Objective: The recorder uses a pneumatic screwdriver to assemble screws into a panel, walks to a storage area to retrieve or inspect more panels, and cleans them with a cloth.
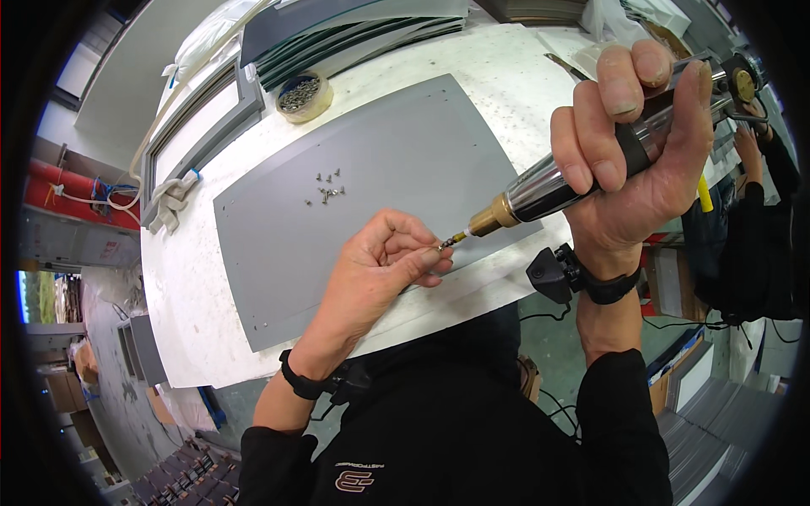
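In my right hand [629,156], raised at the right, is a screwdriver that looks air-powered [540,187], with a chrome and black body and a brass-coloured nose. Its bit points down and left toward my left hand [380,261]. There my thumb and fingertips pinch a small screw [445,245] at the bit's tip. Both hands are over the near right part of a flat grey panel [287,261] on the white table. Several loose screws [327,194] lie on the panel, left of my left hand. Small holes or fasteners show near its corners.
A tub of screws [315,113] stands behind the panel. To the left are a grey frame [245,108] and a work glove [172,202]. Stacked sheets [363,42] occupy the far edge. Another person in dark clothes [734,228] is at the right, beside stacked grey panels [709,447].
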The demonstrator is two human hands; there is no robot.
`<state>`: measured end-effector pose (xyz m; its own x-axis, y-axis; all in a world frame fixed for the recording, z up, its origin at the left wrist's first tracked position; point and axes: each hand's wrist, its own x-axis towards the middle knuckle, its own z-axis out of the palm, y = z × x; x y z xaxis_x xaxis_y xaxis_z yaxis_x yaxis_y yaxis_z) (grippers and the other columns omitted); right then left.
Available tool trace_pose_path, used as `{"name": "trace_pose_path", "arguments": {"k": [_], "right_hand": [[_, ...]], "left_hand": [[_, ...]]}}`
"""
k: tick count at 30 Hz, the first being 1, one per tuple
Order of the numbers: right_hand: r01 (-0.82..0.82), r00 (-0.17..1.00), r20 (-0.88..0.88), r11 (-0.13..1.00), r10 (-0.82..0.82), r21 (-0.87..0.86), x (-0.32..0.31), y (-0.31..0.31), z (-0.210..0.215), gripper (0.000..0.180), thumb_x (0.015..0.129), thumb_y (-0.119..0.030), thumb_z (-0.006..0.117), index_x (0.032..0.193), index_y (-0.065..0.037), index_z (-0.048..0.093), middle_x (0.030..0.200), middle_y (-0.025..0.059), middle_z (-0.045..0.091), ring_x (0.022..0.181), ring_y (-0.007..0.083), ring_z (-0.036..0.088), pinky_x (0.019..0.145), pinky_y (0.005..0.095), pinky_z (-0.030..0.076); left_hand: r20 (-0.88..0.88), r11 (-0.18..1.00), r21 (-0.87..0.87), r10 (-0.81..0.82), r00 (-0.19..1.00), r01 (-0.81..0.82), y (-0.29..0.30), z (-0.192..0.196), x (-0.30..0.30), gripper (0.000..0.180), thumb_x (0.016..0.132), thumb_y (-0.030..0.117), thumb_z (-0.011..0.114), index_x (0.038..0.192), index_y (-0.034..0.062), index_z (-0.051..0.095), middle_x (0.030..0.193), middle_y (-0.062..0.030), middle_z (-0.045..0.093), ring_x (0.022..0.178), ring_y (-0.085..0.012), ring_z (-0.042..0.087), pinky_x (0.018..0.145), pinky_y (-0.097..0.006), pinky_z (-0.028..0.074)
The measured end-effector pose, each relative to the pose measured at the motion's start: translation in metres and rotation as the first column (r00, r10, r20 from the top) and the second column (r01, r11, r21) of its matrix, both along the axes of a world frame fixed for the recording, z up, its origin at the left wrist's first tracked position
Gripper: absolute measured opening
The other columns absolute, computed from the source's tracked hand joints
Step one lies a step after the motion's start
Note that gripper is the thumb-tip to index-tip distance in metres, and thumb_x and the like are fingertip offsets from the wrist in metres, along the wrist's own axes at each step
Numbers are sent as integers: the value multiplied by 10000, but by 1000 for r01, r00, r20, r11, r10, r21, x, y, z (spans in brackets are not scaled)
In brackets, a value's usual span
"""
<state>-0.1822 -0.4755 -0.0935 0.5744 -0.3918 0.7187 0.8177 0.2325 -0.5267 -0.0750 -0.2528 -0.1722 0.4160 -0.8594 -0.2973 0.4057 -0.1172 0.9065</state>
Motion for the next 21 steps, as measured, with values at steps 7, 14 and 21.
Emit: {"name": "trace_pose_path", "arguments": {"k": [7,14,21], "right_hand": [[-38,999,1,999,38,-17,0,0,-1,404,1127,-412,354,1083,-57,542,892,61,588,445,65,397,406,241,433],[-16,996,-85,990,4,-142,0,-6,5,409,1131,-420,337,1104,-74,554,896,68,607,428,64,395,410,249,434],[261,900,-288,933,-327,-247,0,6,11,363,1088,-379,497,990,-36,559,782,116,605,397,87,405,380,256,392]], "left_hand": [[-23,998,2,-58,998,58,0,-2,3,174,1019,53,652,1178,40,582,1089,-130,733,1041,-197,731,842,-281,600],[423,999,44,-25,906,7,-24,5,-15,159,1008,49,652,1162,29,617,1069,-94,749,831,-119,680,747,-267,550],[751,996,59,-84,655,60,-60,-9,-23,226,930,25,674,1149,72,641,1044,-63,761,881,-236,671,770,-345,531]]}}
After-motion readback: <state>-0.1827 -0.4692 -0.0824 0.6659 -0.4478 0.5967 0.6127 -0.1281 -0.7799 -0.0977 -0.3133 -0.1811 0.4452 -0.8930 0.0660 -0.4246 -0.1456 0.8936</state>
